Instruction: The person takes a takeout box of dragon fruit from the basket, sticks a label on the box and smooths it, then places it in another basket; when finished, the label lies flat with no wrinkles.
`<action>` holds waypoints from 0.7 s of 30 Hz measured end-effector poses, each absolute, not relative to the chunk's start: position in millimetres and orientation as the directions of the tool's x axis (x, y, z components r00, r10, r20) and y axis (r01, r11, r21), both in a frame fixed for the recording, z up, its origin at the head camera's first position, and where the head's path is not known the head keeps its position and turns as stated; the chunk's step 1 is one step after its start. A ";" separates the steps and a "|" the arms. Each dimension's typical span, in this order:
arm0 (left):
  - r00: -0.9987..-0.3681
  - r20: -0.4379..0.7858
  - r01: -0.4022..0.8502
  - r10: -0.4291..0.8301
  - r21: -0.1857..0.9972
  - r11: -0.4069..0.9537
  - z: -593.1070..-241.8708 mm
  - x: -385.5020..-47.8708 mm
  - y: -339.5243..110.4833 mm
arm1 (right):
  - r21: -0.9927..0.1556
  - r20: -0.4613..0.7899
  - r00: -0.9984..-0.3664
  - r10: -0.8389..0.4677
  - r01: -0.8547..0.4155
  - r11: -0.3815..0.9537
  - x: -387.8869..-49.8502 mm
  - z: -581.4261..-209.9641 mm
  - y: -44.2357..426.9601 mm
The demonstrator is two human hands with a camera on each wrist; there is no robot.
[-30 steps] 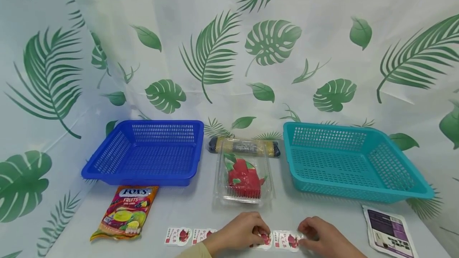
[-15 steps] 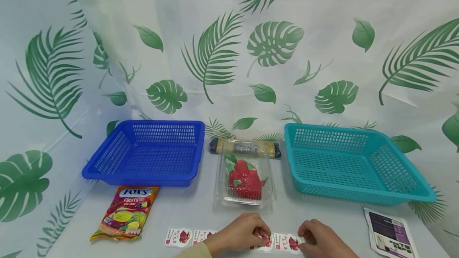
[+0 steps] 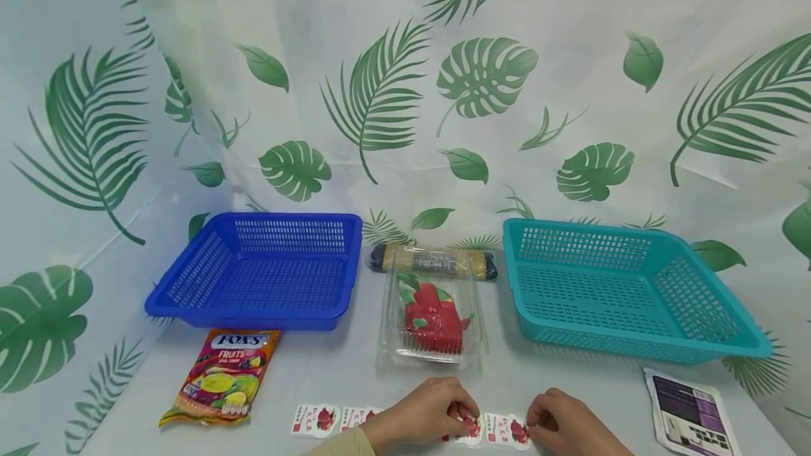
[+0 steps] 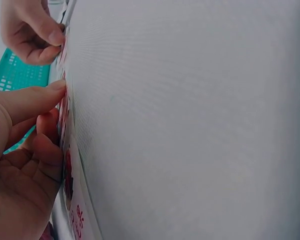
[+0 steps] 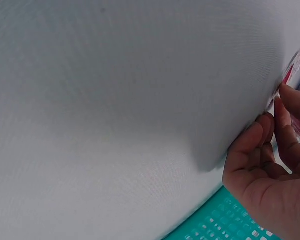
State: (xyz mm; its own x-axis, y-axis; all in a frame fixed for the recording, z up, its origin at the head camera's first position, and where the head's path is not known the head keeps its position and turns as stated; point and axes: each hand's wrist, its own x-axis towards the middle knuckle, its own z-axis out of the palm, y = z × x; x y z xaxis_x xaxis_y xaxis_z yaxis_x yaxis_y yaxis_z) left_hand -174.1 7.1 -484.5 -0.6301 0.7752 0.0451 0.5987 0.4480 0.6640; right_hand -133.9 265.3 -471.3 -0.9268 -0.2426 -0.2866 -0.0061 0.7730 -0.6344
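A strip of white stickers [image 3: 507, 430] printed with red dragon fruit lies along the front of the table. My left hand [image 3: 427, 410] covers its middle, thumb and curled fingers down on it; the left wrist view shows the thumb [image 4: 55, 87] touching the strip's surface. At the strip's right end, my right hand [image 3: 570, 424] pinches the edge of the last sticker between thumb and forefinger. The right wrist view has those fingertips [image 5: 286, 92] at the sticker edge. Behind the hands stands a clear plastic box [image 3: 478, 315] with a red-and-green dragon fruit [image 3: 434, 312] inside.
A blue basket [image 3: 253, 319] stands at back left, a teal basket [image 3: 633, 345] at back right. A Fox's candy bag [image 3: 222, 375] lies front left, a white-and-purple packet [image 3: 690, 410] front right. Behind the box is a yellow-and-black wrapped roll [image 3: 380, 257].
My right fingers have drawn closer together at the strip's right end, and that hand has shifted slightly. The left hand keeps its place on the strip.
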 end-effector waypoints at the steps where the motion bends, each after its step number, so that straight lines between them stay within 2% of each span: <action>1: -0.629 0.048 0.602 0.776 0.661 0.448 -484.2 -174.3 7.1 | -0.630 -0.287 -0.930 -0.229 0.003 0.777 -134.6 -471.5 264.2; 16: -0.633 0.029 0.601 0.773 0.647 0.468 -480.8 -173.6 8.1 | -0.576 -0.301 -0.945 -0.127 0.074 0.814 -136.5 -473.9 255.1; 18: -0.632 0.030 0.606 0.774 0.642 0.470 -480.7 -173.4 8.1 | -0.589 -0.296 -0.940 -0.171 0.038 0.807 -136.3 -473.4 256.9; 21: -0.625 0.040 0.618 0.779 0.635 0.463 -480.6 -173.4 7.5 | -0.652 -0.267 -0.911 -0.314 -0.069 0.755 -135.5 -471.7 264.4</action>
State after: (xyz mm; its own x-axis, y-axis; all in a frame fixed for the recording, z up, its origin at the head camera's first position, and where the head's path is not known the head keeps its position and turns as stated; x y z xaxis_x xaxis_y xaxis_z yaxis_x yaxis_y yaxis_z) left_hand -173.4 7.5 -480.6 -0.6254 0.7792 0.0405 0.6182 0.4632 0.6350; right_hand -135.5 264.4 -471.7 -0.9111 -0.3136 -0.2675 -0.0688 0.7555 -0.6515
